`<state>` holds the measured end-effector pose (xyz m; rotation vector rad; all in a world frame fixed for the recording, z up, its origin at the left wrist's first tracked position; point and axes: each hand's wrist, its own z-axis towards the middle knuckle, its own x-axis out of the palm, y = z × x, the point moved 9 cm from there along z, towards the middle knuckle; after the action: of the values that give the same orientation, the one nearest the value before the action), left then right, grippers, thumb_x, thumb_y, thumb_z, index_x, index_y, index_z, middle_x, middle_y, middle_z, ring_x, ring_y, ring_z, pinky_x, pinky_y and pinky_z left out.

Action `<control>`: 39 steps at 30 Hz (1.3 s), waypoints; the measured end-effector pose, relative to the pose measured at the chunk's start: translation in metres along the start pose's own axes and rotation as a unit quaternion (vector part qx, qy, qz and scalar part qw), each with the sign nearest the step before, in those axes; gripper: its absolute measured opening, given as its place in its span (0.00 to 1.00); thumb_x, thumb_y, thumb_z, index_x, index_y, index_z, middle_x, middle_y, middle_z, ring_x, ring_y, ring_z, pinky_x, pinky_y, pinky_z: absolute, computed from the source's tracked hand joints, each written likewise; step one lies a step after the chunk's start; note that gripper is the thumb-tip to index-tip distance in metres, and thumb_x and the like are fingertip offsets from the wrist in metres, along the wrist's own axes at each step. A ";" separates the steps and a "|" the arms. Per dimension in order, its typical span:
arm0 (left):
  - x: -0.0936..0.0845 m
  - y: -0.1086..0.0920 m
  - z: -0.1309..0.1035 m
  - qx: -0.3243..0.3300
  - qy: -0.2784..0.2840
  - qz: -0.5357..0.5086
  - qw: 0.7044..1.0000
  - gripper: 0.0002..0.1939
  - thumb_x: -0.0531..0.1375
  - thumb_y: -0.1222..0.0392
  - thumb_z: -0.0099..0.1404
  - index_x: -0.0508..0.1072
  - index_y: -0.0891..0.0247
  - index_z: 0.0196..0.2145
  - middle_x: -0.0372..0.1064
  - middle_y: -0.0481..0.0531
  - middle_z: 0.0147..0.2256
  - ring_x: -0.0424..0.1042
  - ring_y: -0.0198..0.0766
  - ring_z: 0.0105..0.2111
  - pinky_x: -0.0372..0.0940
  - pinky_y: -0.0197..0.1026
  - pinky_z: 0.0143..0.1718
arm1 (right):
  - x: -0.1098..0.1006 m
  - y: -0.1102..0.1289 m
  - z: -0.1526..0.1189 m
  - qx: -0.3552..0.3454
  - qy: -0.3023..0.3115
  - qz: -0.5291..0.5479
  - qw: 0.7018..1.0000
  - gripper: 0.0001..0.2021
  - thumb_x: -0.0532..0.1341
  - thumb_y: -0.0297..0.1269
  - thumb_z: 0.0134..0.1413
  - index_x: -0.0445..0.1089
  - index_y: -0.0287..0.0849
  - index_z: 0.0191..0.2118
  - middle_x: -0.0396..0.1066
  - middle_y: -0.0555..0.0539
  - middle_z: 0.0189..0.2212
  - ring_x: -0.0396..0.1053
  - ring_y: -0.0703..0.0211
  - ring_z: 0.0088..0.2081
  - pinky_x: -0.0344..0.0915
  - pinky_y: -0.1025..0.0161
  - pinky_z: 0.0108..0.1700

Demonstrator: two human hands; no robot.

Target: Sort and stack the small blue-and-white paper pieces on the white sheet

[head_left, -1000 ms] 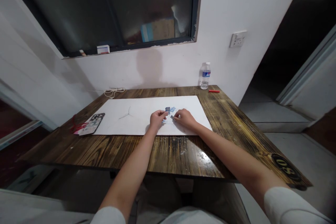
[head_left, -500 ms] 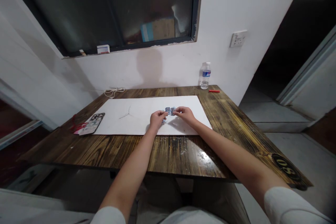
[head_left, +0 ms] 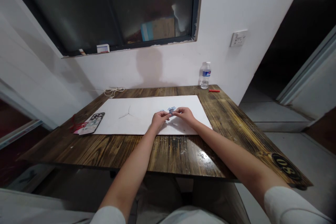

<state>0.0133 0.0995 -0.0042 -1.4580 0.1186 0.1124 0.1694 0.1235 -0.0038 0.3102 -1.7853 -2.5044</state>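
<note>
My left hand (head_left: pixel 158 120) and my right hand (head_left: pixel 186 114) meet over the white board (head_left: pixel 144 103), their fingertips pinched on small blue-grey slatted pieces (head_left: pixel 171 111). The pieces touch or overlap between the two hands; their exact kind is too small to make out. Thin blue outlines (head_left: pixel 162 111) show on the board just behind my left fingers, partly covered by the hand. Farther left on the same board lies a thin dark wire-like strand (head_left: pixel 128 113) with three branches.
A patterned phone (head_left: pixel 95 123) rests at the board's left end, beside red strings (head_left: pixel 78 126). Along the wooden table's (head_left: pixel 110 150) back edge are a coiled white cable (head_left: pixel 114 91), a water bottle (head_left: pixel 205 77) and a red stick-like thing (head_left: pixel 214 91).
The gap between the slatted pieces has closed. My left hand has shifted slightly right towards my right hand, which has stayed nearly in place.
</note>
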 end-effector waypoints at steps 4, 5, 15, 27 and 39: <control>0.001 -0.003 -0.001 0.007 0.010 0.014 1.000 0.21 0.70 0.44 0.43 0.77 0.65 0.25 0.72 0.51 0.23 0.69 0.36 0.25 0.59 0.36 0.27 | 0.003 0.001 0.000 0.012 0.020 0.046 0.999 0.16 0.70 0.49 0.36 0.73 0.40 0.24 0.74 0.48 0.24 0.69 0.59 0.29 0.63 0.62 0.35; 0.001 -0.003 -0.001 0.007 0.010 0.016 1.000 0.20 0.70 0.44 0.43 0.77 0.64 0.25 0.72 0.51 0.23 0.69 0.36 0.25 0.59 0.36 0.27 | 0.005 0.001 0.000 0.013 0.026 0.059 0.998 0.17 0.70 0.49 0.36 0.72 0.40 0.24 0.74 0.48 0.24 0.69 0.59 0.29 0.63 0.62 0.35; 0.000 -0.004 -0.001 0.018 0.003 0.019 1.000 0.19 0.70 0.45 0.44 0.77 0.64 0.27 0.72 0.50 0.24 0.68 0.34 0.24 0.59 0.36 0.26 | 0.012 0.009 -0.002 0.007 0.065 0.083 0.994 0.19 0.71 0.51 0.34 0.71 0.40 0.24 0.72 0.50 0.23 0.67 0.61 0.28 0.63 0.62 0.35; -0.019 0.001 0.004 0.019 -0.086 -0.025 0.996 0.20 0.69 0.45 0.43 0.76 0.64 0.28 0.70 0.49 0.21 0.65 0.32 0.20 0.58 0.34 0.22 | -0.020 0.007 0.010 0.001 0.020 -0.033 0.999 0.18 0.66 0.52 0.42 0.75 0.39 0.29 0.75 0.47 0.26 0.69 0.60 0.29 0.62 0.64 0.33; -0.023 0.009 0.006 0.002 -0.099 -0.051 0.994 0.20 0.69 0.47 0.43 0.76 0.65 0.28 0.70 0.48 0.22 0.64 0.30 0.21 0.58 0.33 0.22 | -0.045 -0.004 0.008 -0.029 0.137 -0.445 0.884 0.09 0.68 0.38 0.45 0.79 0.43 0.34 0.76 0.46 0.37 0.70 0.58 0.36 0.61 0.67 0.38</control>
<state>-0.0110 0.1066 -0.0091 -1.4376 -0.1167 0.1730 0.2120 0.1389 0.0012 1.7276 -1.6624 -2.7658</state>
